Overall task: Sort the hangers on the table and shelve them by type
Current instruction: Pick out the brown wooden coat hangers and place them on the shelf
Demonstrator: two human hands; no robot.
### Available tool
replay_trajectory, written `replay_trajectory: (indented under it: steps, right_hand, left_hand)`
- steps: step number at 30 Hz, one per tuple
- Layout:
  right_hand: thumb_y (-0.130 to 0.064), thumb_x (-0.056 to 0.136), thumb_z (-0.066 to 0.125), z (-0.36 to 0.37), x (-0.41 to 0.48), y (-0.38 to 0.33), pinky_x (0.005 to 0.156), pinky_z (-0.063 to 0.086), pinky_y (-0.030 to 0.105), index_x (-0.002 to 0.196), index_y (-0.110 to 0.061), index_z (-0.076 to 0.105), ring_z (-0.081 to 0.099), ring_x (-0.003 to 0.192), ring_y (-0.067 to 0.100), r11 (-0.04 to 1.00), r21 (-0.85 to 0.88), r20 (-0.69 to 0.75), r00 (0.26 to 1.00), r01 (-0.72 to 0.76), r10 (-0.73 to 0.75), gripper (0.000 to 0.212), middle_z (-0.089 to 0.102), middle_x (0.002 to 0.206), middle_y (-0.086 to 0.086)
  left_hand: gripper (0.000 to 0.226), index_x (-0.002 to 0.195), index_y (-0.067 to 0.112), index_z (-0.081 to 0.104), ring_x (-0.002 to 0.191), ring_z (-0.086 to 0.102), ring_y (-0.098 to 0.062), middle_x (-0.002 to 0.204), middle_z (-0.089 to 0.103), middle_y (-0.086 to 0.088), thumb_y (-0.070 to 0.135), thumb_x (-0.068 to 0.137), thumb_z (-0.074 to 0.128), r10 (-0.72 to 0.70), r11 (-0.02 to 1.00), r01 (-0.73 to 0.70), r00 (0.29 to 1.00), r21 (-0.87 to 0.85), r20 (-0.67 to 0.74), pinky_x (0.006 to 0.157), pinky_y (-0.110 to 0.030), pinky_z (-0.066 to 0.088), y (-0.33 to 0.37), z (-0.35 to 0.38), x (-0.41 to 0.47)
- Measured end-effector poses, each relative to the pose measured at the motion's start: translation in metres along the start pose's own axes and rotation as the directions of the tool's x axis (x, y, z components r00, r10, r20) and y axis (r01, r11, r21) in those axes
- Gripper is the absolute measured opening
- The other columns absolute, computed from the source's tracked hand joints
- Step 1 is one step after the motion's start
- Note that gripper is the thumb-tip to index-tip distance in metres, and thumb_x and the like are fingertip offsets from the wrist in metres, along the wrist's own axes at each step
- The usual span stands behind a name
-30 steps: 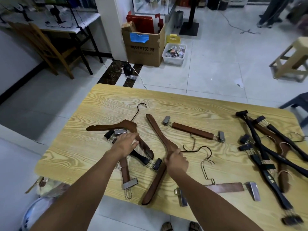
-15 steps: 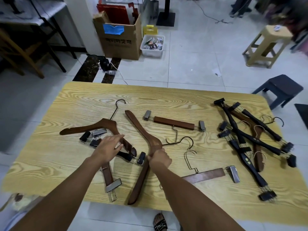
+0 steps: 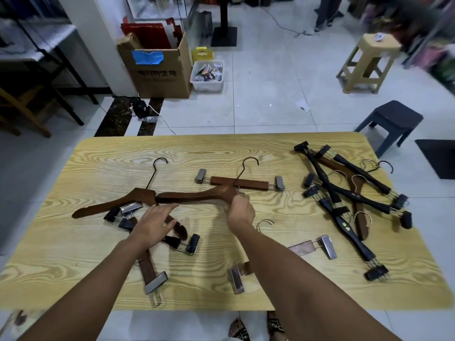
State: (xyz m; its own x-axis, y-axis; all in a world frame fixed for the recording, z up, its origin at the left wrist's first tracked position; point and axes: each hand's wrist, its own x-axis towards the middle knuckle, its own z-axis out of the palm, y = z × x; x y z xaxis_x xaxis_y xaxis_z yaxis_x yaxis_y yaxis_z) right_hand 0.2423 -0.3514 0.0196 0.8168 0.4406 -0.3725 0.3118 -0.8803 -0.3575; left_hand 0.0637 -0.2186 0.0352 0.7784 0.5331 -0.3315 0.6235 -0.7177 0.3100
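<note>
The right hand (image 3: pixel 240 212) is closed around the middle of a brown wooden coat hanger (image 3: pixel 197 196), gripping it just below its black hook (image 3: pixel 248 166). That hanger's long axis runs left to right across the wooden table (image 3: pixel 221 153), its hook pointing away from the person toward the far edge, and its left arm reaches over to the shoulder of a second brown coat hanger (image 3: pixel 115 204), which lies flat with its hook also pointing away. Behind the held hanger, a brown clip hanger (image 3: pixel 240 183) lies crosswise. The left hand (image 3: pixel 154 223) hovers with fingers spread and loose, gripping nothing, above crossed clip hangers (image 3: pixel 147 264); its fingertips come close to the left tip of the held hanger. Another brown clip hanger (image 3: pixel 312 246) lies partly hidden under the right forearm. A tangle of black and brown hangers (image 3: pixel 344 200) sits at the table's right end; one carries small yellow lettering, too small to read. On the floor, a cardboard box (image 3: pixel 157 72) bears dark printing that looks upside down and is illegible, plus a blue patch.
</note>
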Motion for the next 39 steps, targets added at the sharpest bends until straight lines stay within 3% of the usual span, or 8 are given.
replay_trajectory:
  steps: [7, 14, 20, 25, 32, 39]
  right_hand:
    - [-0.001, 0.092, 0.048, -0.057, 0.021, 0.012, 0.076, 0.047, 0.035, 0.116, -0.001, 0.058, 0.059, 0.103, 0.029, 0.914, -0.308, -0.09, 0.948, 0.265, -0.305, 0.026, 0.055, 0.114, 0.013]
    - [0.004, 0.093, 0.043, -0.098, 0.03, 0.046, 0.072, 0.046, 0.033, 0.123, 0.001, 0.048, 0.06, 0.103, 0.027, 0.818, -0.482, -0.156, 0.888, 0.314, -0.433, 0.03, 0.053, 0.118, 0.012]
    - [-0.008, 0.097, 0.037, -0.121, 0.043, 0.054, 0.073, 0.048, 0.037, 0.123, -0.001, 0.047, 0.064, 0.099, 0.033, 0.882, -0.334, -0.141, 0.907, 0.333, -0.397, 0.029, 0.055, 0.117, 0.014]
    - [-0.041, 0.094, 0.052, -0.132, 0.051, 0.058, 0.069, 0.047, 0.035, 0.117, -0.009, 0.049, 0.065, 0.096, 0.032, 0.839, -0.311, -0.131, 0.854, 0.447, -0.503, 0.039, 0.058, 0.111, 0.008]
    - [-0.047, 0.089, 0.057, -0.136, 0.064, 0.045, 0.064, 0.043, 0.032, 0.113, -0.015, 0.054, 0.065, 0.091, 0.03, 0.774, -0.323, -0.157, 0.776, 0.544, -0.611, 0.04, 0.06, 0.105, 0.004]
    - [-0.044, 0.089, 0.058, -0.129, 0.071, 0.025, 0.063, 0.039, 0.032, 0.111, -0.014, 0.057, 0.064, 0.089, 0.031, 0.776, -0.304, -0.144, 0.779, 0.552, -0.61, 0.038, 0.061, 0.103, 0.005]
  left_hand:
    - [0.05, 0.144, 0.022, 0.034, 0.132, 0.037, -0.022, 0.143, 0.045, -0.002, 0.03, 0.097, 0.048, 0.037, 0.999, -0.036, 0.999, 0.035, -0.031, 0.112, -0.033, 0.022, 0.021, -0.013, 0.007]
    - [0.052, 0.146, 0.022, 0.03, 0.137, 0.031, -0.019, 0.149, 0.038, 0.001, 0.032, 0.098, 0.044, 0.081, 0.993, -0.076, 0.995, 0.088, -0.06, 0.114, -0.031, 0.019, 0.056, -0.03, 0.013]
    - [0.052, 0.146, 0.023, 0.03, 0.135, 0.033, -0.019, 0.147, 0.04, 0.003, 0.033, 0.098, 0.045, 0.037, 0.993, -0.022, 0.991, 0.117, -0.129, 0.113, -0.031, 0.023, 0.073, -0.051, 0.011]
    - [0.051, 0.146, 0.023, 0.03, 0.136, 0.031, -0.021, 0.148, 0.039, 0.0, 0.031, 0.098, 0.044, -0.04, 0.991, 0.062, 0.982, 0.118, -0.185, 0.113, -0.031, 0.022, 0.08, -0.066, 0.004]
    - [0.049, 0.144, 0.024, 0.031, 0.132, 0.037, -0.023, 0.146, 0.042, -0.001, 0.033, 0.097, 0.044, -0.181, 0.97, 0.213, 0.956, 0.119, -0.233, 0.111, -0.033, 0.026, 0.061, -0.08, -0.007]
    - [0.048, 0.145, 0.024, 0.03, 0.132, 0.039, -0.025, 0.146, 0.041, -0.002, 0.03, 0.098, 0.043, -0.278, 0.932, 0.313, 0.941, 0.184, -0.191, 0.111, -0.037, 0.028, 0.03, -0.085, -0.008]
